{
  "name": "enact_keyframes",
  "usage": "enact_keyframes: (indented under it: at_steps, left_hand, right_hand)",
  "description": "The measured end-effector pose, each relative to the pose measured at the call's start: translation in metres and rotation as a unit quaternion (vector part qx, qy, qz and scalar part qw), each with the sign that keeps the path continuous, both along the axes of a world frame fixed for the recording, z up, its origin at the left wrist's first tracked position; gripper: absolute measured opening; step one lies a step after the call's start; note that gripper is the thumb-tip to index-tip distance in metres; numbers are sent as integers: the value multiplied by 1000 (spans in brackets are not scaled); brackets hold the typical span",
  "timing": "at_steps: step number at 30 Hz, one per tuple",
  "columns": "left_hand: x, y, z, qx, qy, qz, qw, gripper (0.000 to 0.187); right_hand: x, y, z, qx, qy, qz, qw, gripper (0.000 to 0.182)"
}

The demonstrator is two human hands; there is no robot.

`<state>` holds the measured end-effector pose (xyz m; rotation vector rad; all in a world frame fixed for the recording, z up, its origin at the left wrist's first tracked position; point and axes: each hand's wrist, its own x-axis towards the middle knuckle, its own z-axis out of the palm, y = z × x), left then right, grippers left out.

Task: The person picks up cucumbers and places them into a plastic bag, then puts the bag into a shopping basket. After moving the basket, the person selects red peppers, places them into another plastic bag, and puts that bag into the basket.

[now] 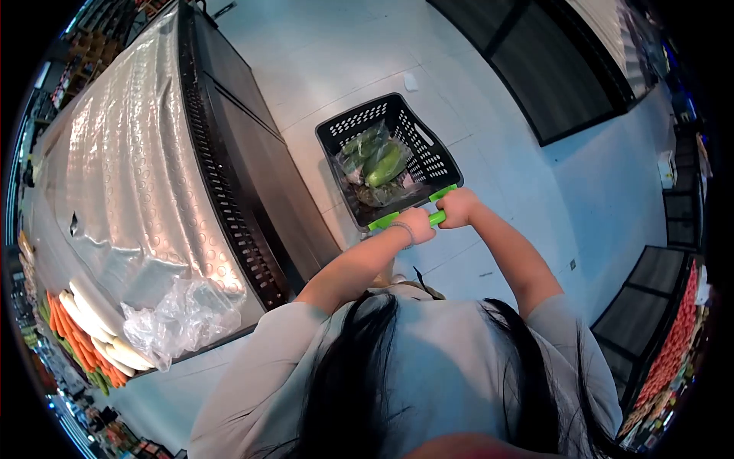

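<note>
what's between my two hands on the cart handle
In the head view, a short bare stretch of the green handle lies between the left hand and the right hand; nothing else.

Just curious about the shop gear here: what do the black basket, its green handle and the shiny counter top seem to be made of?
Basket: looks like moulded black plastic, matte, with perforated walls. Handle: bright green, probably plastic; both hands, left and right, grip it. Counter top: seems embossed metal sheet, glossy, with a dotted pattern catching reflections, though a plastic cover cannot be ruled out.

Bagged vegetables (376, 162) in basket (436, 161)
</note>
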<state>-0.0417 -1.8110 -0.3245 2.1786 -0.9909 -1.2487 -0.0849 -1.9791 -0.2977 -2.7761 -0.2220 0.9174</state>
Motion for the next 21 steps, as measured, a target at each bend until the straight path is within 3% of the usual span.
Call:
enact_keyframes:
  at_steps: [4,7,17,21]
  left_hand:
    - [68,-9,-28,-17,14,44,999,33]
    - [98,-10,-22,-15,20,44,999,33]
    - [248,8,-48,-38,18,31,999,35]
    - [305,15,-45,-64,36,47,996,34]
  right_hand:
    - [79,-12,-23,8,26,32,999,30]
    - [118,-10,-10,-18,78,35,996,31]
    - [268,-2,-40,33,81,77,993,27]
    - [317,-2,-42,146,12,82,986,26]
